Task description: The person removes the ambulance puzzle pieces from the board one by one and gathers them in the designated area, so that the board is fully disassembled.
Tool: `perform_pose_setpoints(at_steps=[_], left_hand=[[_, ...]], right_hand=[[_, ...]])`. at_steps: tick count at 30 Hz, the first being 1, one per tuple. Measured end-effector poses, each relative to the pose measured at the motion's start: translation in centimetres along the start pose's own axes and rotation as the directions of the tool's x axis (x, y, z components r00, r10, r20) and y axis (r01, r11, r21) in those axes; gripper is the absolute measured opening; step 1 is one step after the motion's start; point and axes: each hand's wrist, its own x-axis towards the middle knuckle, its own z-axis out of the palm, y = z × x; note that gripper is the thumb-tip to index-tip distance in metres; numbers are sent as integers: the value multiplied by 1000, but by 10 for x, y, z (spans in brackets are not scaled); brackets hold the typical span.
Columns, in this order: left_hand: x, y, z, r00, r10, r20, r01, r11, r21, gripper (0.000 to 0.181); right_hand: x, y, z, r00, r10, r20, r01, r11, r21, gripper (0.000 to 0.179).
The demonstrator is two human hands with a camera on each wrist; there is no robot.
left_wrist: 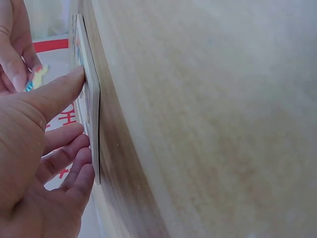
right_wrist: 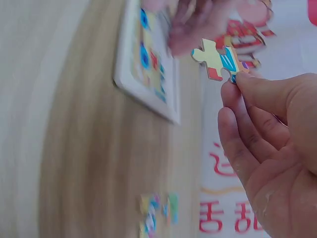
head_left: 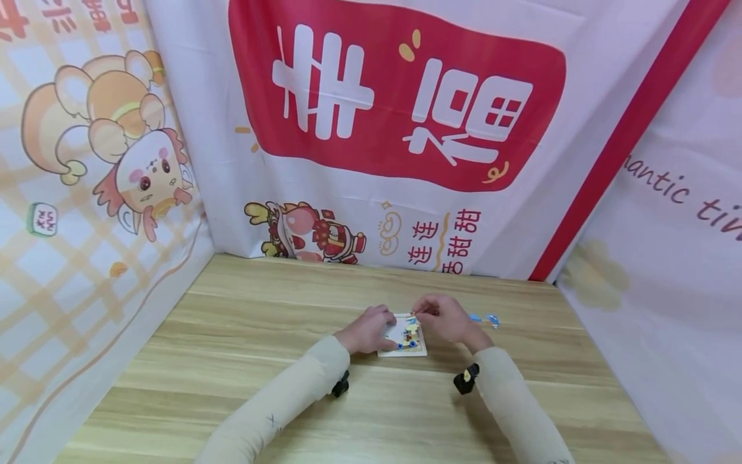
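Note:
A white-framed jigsaw puzzle board (head_left: 404,334) lies flat on the table, its right part filled with colourful pieces and its left part plain white. My left hand (head_left: 372,328) rests on the board's left side, thumb on its face and fingers at its edge; in the left wrist view the thumb (left_wrist: 69,89) touches the board (left_wrist: 91,84). Between thumb and forefinger, my right hand (right_wrist: 272,119) pinches a yellow, blue and red jigsaw piece (right_wrist: 220,62) over the board's far right corner.
Loose puzzle pieces (head_left: 485,320) lie on the wooden table (head_left: 278,303) to the right of the right hand. Printed cloths hang behind (head_left: 406,96) and on both sides. A black wrist camera (head_left: 466,380) sits under the right sleeve.

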Motion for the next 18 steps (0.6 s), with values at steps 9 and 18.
perform_pose_setpoints(at_steps=[9, 18], left_hand=[[-1, -1, 0, 1000, -17, 6, 17, 1000, -7, 56], [1, -3, 2, 999, -37, 26, 37, 999, -5, 57]], right_hand=[[-25, 24, -49, 994, 86, -74, -87, 996, -15, 9], [-56, 56, -85, 974, 174, -143, -184, 982, -54, 15]])
